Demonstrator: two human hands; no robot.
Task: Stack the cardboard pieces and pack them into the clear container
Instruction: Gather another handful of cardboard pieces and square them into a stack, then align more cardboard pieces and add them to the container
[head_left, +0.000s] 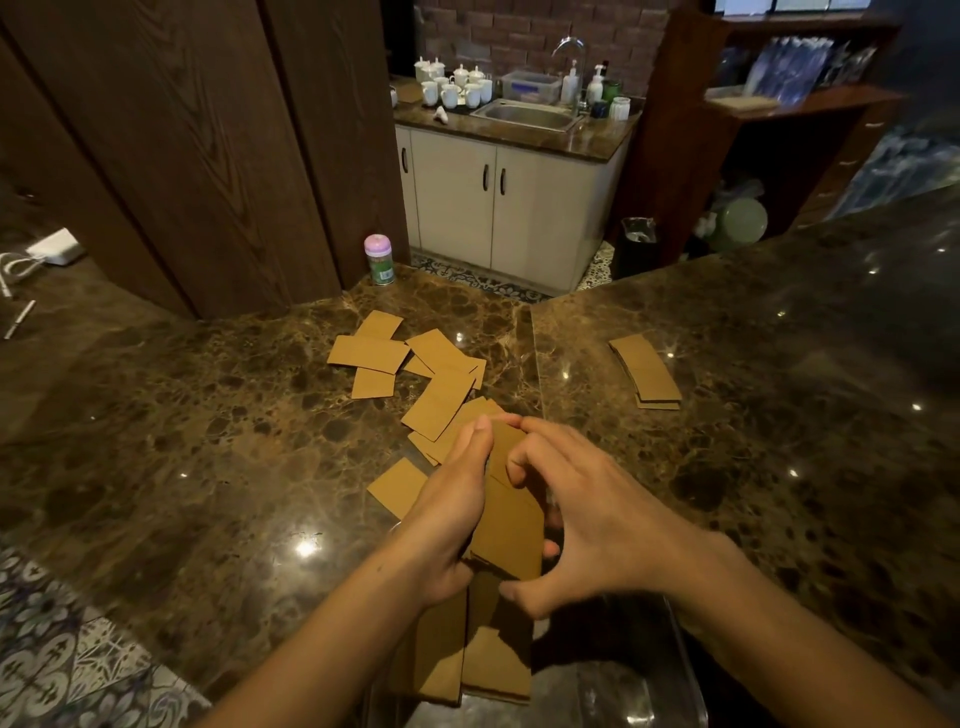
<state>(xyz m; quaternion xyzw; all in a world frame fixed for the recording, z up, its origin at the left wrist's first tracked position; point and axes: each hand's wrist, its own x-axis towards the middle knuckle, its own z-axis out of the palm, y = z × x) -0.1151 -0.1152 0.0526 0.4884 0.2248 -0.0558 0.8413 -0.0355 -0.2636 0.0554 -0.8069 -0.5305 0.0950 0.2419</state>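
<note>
My left hand (449, 512) and my right hand (587, 512) together hold a small stack of brown cardboard pieces (511, 525) above the near edge of the counter, fingers curled round its two sides. Below it stands the clear container (680, 660), with more cardboard pieces (470, 660) standing inside. Several loose cardboard pieces (415, 374) lie scattered on the marble counter (208, 441) just beyond my hands. A separate neat stack of cardboard (647, 371) lies to the right.
A small bottle with a pink cap (379, 259) stands at the counter's far edge by the dark wooden panel. A white charger and cable (52, 249) lie far left. Beyond the counter are a white cabinet with a sink (524, 114) and cups.
</note>
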